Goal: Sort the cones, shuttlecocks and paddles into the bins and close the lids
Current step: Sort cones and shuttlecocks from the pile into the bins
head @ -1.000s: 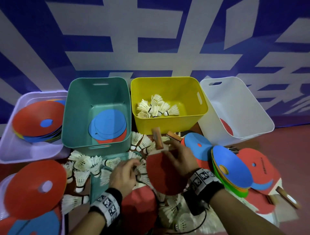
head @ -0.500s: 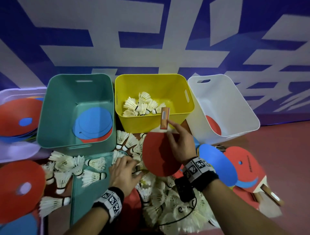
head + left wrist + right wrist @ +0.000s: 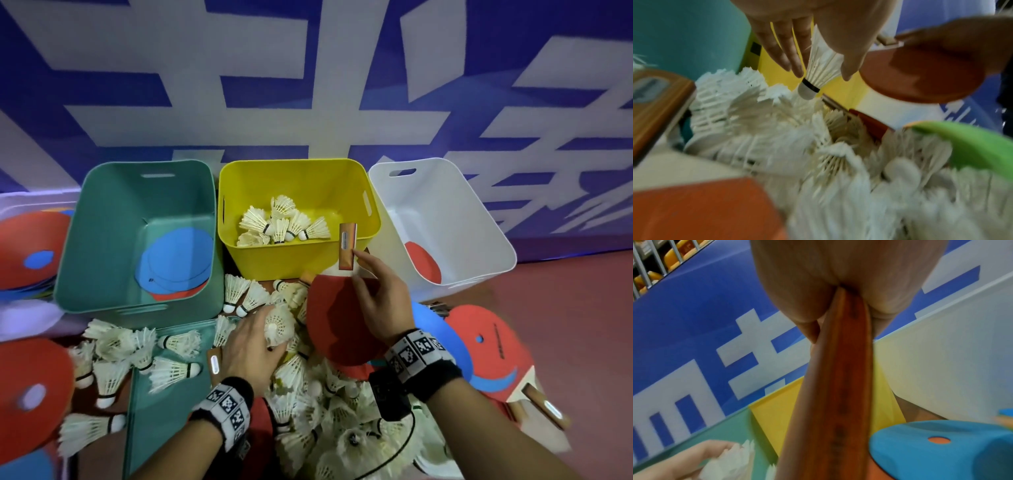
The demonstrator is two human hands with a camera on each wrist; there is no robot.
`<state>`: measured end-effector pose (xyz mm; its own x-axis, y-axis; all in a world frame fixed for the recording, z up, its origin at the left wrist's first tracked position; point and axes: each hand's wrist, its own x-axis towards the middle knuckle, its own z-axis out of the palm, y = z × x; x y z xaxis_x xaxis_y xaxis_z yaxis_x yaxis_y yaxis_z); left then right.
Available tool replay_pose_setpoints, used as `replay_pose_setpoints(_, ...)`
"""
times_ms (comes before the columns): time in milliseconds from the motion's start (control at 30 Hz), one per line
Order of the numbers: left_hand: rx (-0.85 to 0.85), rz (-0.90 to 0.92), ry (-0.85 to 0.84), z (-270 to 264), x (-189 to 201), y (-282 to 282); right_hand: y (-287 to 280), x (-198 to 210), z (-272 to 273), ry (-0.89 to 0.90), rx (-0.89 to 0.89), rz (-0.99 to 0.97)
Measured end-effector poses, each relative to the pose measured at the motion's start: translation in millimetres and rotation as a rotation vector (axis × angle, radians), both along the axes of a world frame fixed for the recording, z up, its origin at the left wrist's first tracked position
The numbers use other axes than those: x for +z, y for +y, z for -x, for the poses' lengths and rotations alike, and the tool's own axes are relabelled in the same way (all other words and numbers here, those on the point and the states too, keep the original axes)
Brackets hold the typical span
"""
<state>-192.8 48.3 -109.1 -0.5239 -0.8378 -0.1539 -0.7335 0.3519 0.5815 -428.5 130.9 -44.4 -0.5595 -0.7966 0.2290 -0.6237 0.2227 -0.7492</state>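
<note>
Right hand (image 3: 383,301) clamps red paddle (image 3: 337,322) beside yellow bin (image 3: 301,260); left hand (image 3: 250,346) pinches shuttlecock (image 3: 822,68) above pile.

Wall: a blue banner (image 3: 102,85) with large white block characters fills the space behind the bins, seen in the head and right wrist views.
Floor: dull red surface (image 3: 565,291), meeting the banner's foot at the right.
Beyond the banner: in the right wrist view, pale railing bars (image 3: 645,264) with yellow-orange seats behind them, top left corner.
Light: dim, bluish cast.
</note>
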Motion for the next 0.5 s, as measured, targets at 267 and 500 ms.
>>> replay_pose_setpoints(267, 0.117, 0.09, 0.271, 19.7, 83.6, -34.8, -29.6, 24.5, 23.7, -0.096, -0.103, 0.162)
replay_pose_setpoints(500, 0.023, 0.293, 0.274, 80.4, 127.2, -98.9, -43.5, 69.2, 79.6, -0.154, -0.224, 0.204)
